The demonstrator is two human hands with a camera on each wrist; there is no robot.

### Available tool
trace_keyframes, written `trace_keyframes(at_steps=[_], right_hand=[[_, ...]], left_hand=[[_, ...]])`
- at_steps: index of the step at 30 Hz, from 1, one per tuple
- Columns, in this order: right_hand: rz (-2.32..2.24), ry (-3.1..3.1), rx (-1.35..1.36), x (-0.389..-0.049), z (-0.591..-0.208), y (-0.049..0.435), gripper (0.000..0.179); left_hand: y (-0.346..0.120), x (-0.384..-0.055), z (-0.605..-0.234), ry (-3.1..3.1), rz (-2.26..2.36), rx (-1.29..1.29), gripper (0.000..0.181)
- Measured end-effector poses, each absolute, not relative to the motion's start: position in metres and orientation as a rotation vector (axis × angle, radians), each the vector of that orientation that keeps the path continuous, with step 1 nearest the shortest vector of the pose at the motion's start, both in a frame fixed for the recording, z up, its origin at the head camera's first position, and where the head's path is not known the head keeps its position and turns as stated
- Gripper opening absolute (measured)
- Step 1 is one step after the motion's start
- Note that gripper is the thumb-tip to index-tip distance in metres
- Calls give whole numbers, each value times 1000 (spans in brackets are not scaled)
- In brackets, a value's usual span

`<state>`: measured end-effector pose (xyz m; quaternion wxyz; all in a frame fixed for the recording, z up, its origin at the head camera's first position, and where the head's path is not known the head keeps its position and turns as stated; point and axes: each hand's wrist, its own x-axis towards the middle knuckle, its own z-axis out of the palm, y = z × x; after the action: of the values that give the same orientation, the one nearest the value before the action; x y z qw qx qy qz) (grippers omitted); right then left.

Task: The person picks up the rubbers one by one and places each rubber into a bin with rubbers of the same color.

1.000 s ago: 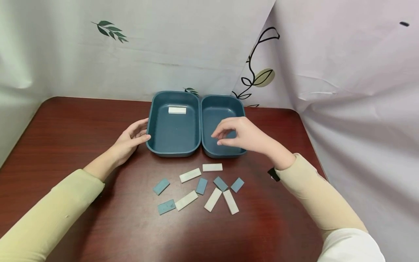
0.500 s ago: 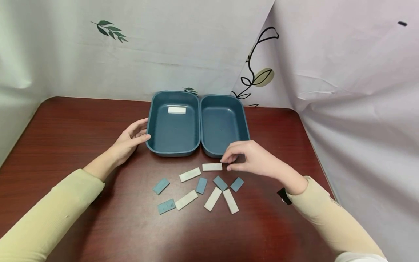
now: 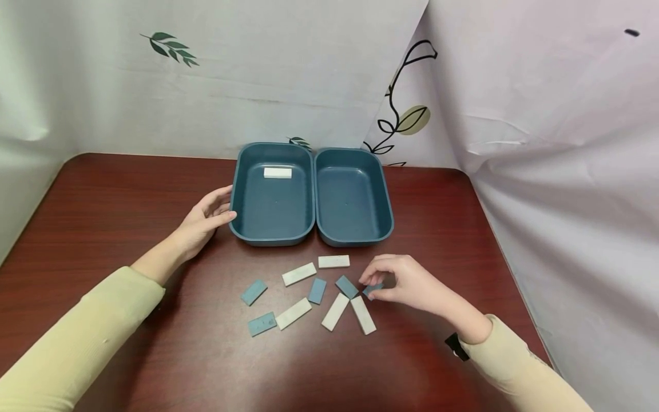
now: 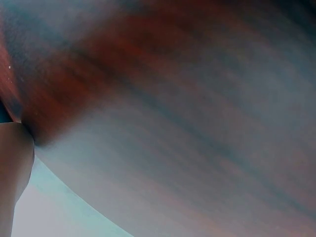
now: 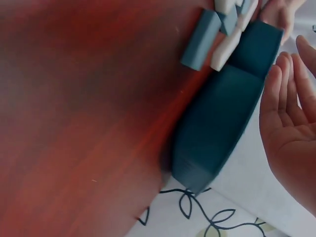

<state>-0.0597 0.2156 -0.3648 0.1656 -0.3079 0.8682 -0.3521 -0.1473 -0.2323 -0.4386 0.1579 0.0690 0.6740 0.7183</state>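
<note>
My left hand [image 3: 203,223] rests against the outer left side of the left blue bin [image 3: 273,240], thumb tip at its rim. In the left wrist view only a bit of this hand [image 4: 15,168] shows, at the left edge. My right hand [image 3: 401,283] is over the rightmost blue block [image 3: 372,289], thumb and fingertips spread around it and partly covering it. The right wrist view has that hand [image 5: 291,108] with relaxed fingers, nothing between thumb and fingers. Close to it lie another blue block [image 3: 346,286] and a slanted white block [image 3: 363,315].
A white block [image 3: 277,173] lies inside the left bin. The right blue bin [image 3: 355,241] stands directly beside it. Several more blue and white blocks, such as a white block [image 3: 333,261], are scattered on the dark red table [image 3: 206,355]. A pale curtain [image 3: 319,68] hangs behind.
My right hand has moved from above the right bin toward me, down to the rightmost blue block. The left hand stays at the left bin.
</note>
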Motion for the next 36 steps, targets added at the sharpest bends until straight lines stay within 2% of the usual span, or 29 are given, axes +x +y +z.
trace_keyframes(at_steps=[13,36], right_hand=[[-1181,2488,-714,-27,-401,222,24],[-1225,2560,-392,6,-422,219,27]], left_hand=[[-231,-147,-435,1933,2034,172,67],[-231,-148,-437,1930,2055,184,65]])
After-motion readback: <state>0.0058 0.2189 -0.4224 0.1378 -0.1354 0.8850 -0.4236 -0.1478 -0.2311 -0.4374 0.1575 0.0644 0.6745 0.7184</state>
